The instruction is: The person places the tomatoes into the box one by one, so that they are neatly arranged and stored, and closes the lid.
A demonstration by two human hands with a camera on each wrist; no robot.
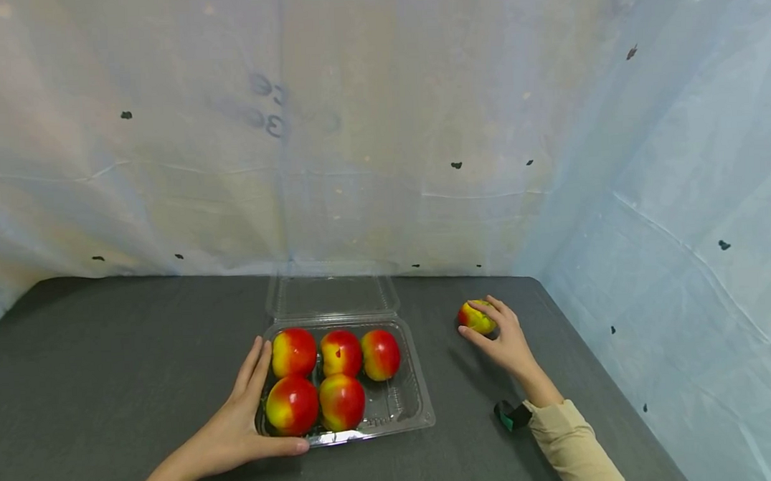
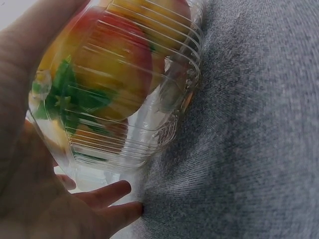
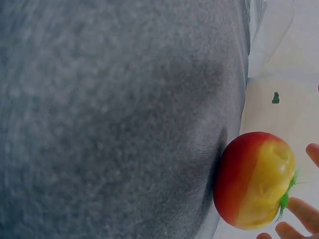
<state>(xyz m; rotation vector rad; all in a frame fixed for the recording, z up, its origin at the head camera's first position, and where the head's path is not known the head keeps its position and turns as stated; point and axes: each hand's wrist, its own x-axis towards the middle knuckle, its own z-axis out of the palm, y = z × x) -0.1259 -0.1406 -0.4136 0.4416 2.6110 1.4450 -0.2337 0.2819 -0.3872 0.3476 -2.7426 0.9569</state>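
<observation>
A clear plastic clamshell container [image 1: 402, 405] lies on the table with its lid [image 1: 336, 298] folded back. Inside sit several red-and-yellow peach-like fruits [image 1: 343, 401]; one fruit [image 2: 112, 69] shows green leaves through the ribbed wall in the left wrist view. My left hand [image 1: 238, 426] rests spread at the container's left front corner, thumb along the front edge and fingers fairly straight by the left side. Over at the right, a single fruit [image 3: 254, 180] with a green stem end lies on the table. My right hand [image 1: 502, 339] reaches around it, thumb and fingers spread, not visibly gripping.
The container's front right spot holds no fruit. A black-and-green strap [image 1: 512, 416] is at my right wrist. Pale plastic sheeting [image 1: 368, 141] hangs behind the dark grey table [image 1: 138, 352], and another sheet [image 1: 703, 270] bounds it on the right.
</observation>
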